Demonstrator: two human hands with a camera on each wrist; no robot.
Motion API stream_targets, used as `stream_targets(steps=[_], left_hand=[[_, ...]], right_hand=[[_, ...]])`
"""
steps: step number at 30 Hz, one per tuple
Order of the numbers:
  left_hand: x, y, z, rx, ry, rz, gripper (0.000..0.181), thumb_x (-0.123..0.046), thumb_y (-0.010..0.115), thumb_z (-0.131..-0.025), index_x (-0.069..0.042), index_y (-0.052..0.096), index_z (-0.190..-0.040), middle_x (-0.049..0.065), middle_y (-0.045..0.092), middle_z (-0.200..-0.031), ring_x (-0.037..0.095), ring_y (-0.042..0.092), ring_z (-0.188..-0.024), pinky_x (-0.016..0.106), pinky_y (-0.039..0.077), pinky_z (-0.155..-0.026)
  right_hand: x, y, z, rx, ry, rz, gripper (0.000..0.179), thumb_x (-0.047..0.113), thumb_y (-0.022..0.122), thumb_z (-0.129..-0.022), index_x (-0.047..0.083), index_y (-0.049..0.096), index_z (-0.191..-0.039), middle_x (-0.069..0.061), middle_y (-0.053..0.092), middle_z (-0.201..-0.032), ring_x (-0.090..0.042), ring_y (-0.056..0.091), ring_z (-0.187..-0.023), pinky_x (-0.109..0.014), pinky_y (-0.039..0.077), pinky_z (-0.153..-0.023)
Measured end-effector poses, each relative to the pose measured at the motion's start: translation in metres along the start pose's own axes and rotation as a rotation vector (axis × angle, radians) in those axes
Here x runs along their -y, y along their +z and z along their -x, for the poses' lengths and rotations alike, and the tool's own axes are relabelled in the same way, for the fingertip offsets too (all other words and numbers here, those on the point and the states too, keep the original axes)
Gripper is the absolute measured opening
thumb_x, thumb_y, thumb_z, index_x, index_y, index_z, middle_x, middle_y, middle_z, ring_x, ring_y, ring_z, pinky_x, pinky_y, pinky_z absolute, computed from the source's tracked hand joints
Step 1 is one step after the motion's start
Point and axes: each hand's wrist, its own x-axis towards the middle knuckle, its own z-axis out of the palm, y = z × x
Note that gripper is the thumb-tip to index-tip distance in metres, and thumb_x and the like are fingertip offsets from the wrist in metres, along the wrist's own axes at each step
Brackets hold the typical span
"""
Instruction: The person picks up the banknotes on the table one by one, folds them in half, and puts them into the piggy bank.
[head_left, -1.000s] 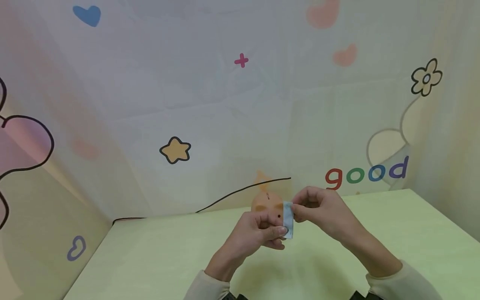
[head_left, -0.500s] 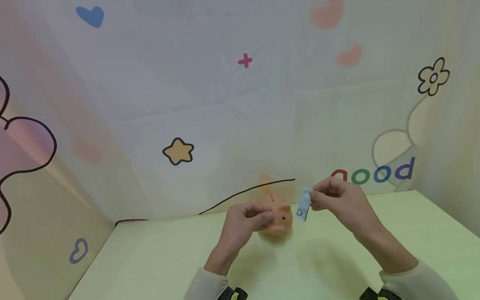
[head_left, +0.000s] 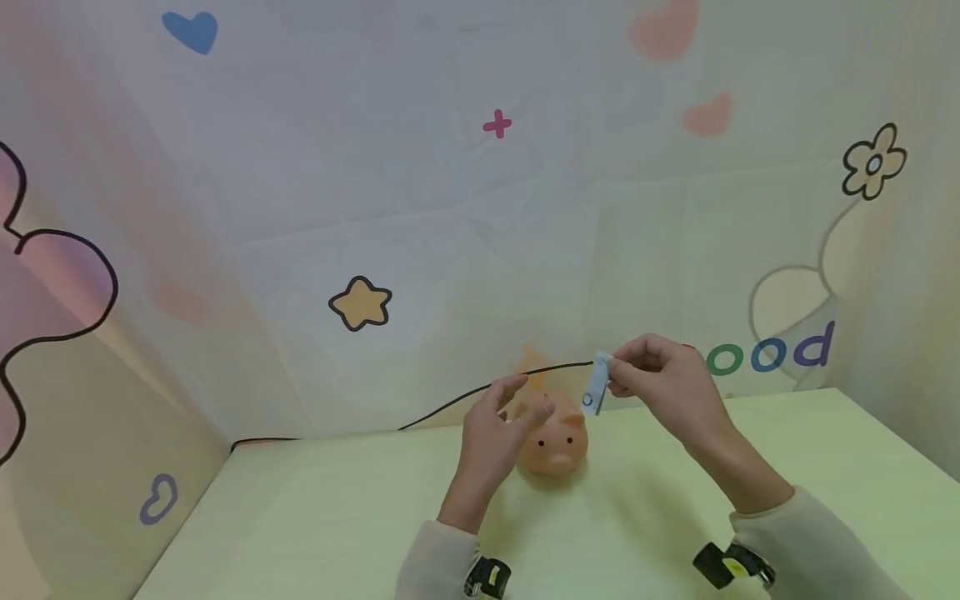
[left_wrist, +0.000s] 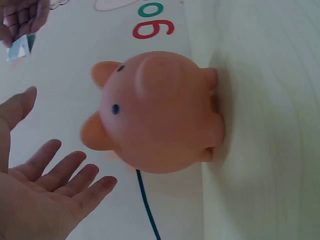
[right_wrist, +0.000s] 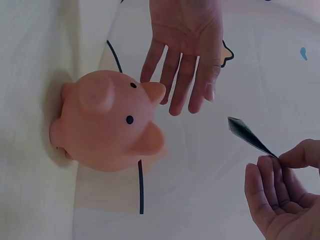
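Observation:
An orange piggy bank (head_left: 557,454) stands upright on the table, its snout toward me. My left hand (head_left: 489,437) is raised by its left side. In the left wrist view the left hand (left_wrist: 47,195) has spread fingers, apart from the pig, holding nothing. My right hand (head_left: 671,387) pinches one end of a folded pale-blue banknote (head_left: 597,385) between thumb and fingers. The note hangs tilted above and right of the pig's head. In the right wrist view the folded note (right_wrist: 247,136) shows edge-on, apart from the pig. Its printing is too small to read.
The pale green-yellow table (head_left: 337,517) extends to both sides of the pig. Right behind it hangs a printed cloth backdrop (head_left: 450,208) with a star, hearts and coloured letters. Black straps with small devices (head_left: 487,577) sit at the wrists.
The right hand has drawn the banknote away from the left hand, then up and slightly left. My left hand has let go of the note, opened and risen, uncovering more of the pig.

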Motion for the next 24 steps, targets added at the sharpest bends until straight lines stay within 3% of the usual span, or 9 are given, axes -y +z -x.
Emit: stream_targets(steps=[7, 15, 20, 24], left_hand=[[0.012, 0.004, -0.004, 0.060, -0.049, -0.062, 0.054, -0.028, 0.074, -0.103, -0.014, 0.058, -0.152, 0.005, 0.053, -0.158, 0.037, 0.041, -0.150, 0.062, 0.037, -0.119], [0.028, 0.010, -0.008, 0.113, -0.091, -0.041, 0.059, -0.022, 0.073, -0.103, -0.005, 0.052, -0.155, 0.012, 0.050, -0.160, 0.039, 0.040, -0.150, 0.059, 0.036, -0.120], [0.032, 0.011, -0.007, 0.113, -0.135, -0.046, 0.059, -0.025, 0.074, -0.102, -0.009, 0.054, -0.155, 0.009, 0.051, -0.159, 0.034, 0.042, -0.149, 0.058, 0.035, -0.121], [0.033, 0.010, -0.005, 0.121, -0.135, -0.047, 0.059, -0.026, 0.073, -0.103, -0.009, 0.054, -0.156, 0.008, 0.051, -0.159, 0.034, 0.043, -0.149, 0.058, 0.036, -0.121]], right_hand=[[0.001, 0.010, -0.014, -0.039, 0.001, 0.031, 0.022, 0.020, 0.070, -0.102, 0.000, 0.070, -0.111, -0.010, 0.077, -0.099, -0.023, 0.074, -0.086, -0.024, 0.057, -0.084], [-0.004, 0.017, -0.026, -0.064, -0.014, 0.031, 0.019, 0.017, 0.068, -0.101, 0.000, 0.070, -0.108, -0.010, 0.075, -0.094, -0.022, 0.073, -0.084, -0.030, 0.055, -0.082], [-0.009, 0.027, -0.030, -0.099, -0.023, 0.043, 0.016, 0.015, 0.067, -0.100, 0.000, 0.069, -0.106, -0.011, 0.073, -0.090, -0.028, 0.071, -0.085, -0.032, 0.053, -0.074], [-0.012, 0.033, -0.031, -0.108, -0.012, 0.055, 0.016, 0.014, 0.066, -0.100, 0.000, 0.068, -0.106, -0.013, 0.072, -0.092, -0.029, 0.073, -0.085, -0.032, 0.054, -0.072]])
